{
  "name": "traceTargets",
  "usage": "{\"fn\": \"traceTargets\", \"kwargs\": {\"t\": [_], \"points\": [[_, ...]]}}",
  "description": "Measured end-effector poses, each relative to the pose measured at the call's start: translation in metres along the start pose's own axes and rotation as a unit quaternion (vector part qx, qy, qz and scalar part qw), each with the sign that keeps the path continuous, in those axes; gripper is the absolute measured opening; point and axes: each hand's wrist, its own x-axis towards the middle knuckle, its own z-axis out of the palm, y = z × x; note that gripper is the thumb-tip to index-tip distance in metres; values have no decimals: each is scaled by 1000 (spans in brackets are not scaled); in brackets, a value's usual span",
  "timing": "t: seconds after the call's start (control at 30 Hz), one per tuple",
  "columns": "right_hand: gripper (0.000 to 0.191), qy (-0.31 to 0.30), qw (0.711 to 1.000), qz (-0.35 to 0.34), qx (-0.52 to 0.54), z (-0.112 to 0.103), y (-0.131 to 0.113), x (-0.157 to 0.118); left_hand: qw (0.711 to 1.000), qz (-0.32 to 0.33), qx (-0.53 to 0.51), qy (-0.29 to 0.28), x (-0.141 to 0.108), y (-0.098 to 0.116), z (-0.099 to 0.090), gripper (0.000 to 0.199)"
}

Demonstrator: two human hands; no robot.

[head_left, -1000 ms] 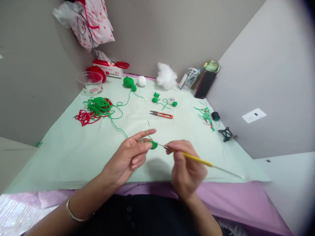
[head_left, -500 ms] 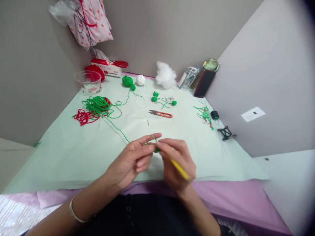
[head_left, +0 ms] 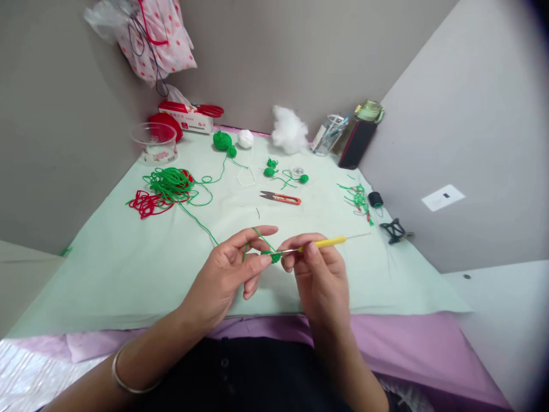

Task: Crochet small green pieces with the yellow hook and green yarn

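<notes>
Between thumb and fingers, my left hand [head_left: 231, 266] pinches a small green crochet piece [head_left: 274, 257]. Green yarn [head_left: 199, 222] runs from a tangled heap on the table up over the raised left index finger and down to the piece. My right hand [head_left: 321, 272] is closed around a crochet hook [head_left: 328, 242] with a yellow handle, held nearly level. The hook's metal tip meets the green piece at the left fingertips; whether it sits inside a stitch I cannot tell.
Beyond my hands lie orange-handled thread snips [head_left: 281, 198]. A green and red yarn heap [head_left: 169, 186] is at left, near a clear tub [head_left: 154, 151]. Small green balls [head_left: 269, 171], white stuffing [head_left: 289, 130], yarn scraps [head_left: 358, 197] and a black spool [head_left: 374, 199] are farther back and right.
The yellow hook has swung from pointing down toward me to nearly level, pointing right. My right hand has turned palm-up and shifted slightly right; the green piece shows more.
</notes>
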Motion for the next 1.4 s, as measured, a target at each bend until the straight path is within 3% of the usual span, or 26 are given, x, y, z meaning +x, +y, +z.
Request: {"fn": "traceTargets", "kwargs": {"t": [0.13,0.23,0.33,0.43,0.47,0.53,0.63,0.7,0.77,0.87,0.97,1.07,1.13,1.27,1.4], "points": [[22,-6,998,-32,-45,-2,-5,-4,999,25,43,13,-1,0,-3,34],[21,-19,982,-110,-153,-3,-7,-12,990,67,114,41,-5,-1,0,33],[29,-59,927,-231,-289,-1,-2,-20,978,105,160,88,-8,-3,5,37],[34,-35,868,-319,-379,1,6,-22,995,35,67,57,-6,-3,7,59],[34,-17,869,-322,-376,1,8,-22,999,-5,21,32,-4,-2,6,61],[31,9,907,-284,-310,1,8,-18,997,-63,-54,-2,0,2,4,54],[24,19,975,-172,-141,-1,2,-11,994,-63,-93,0,4,7,1,43],[21,9,990,-123,-67,0,0,-6,995,-47,-84,1,3,8,1,45],[18,-11,991,-117,-67,1,-1,-5,997,-37,-62,-7,2,5,3,47],[22,-9,976,-163,-145,5,0,-9,999,-9,-34,-5,1,-1,7,42],[31,3,932,-243,-269,6,5,-16,999,-4,-50,13,3,-3,8,43],[39,0,885,-310,-348,2,7,-18,994,-62,-93,-2,4,0,5,43],[34,2,909,-283,-307,-2,5,-15,990,-89,-112,-13,5,3,2,39],[18,27,987,-134,-85,-6,0,-5,991,-63,-116,-16,4,6,0,33],[14,-1,999,-47,25,-1,4,-3,997,-25,-73,-7,2,3,5,39]]}}
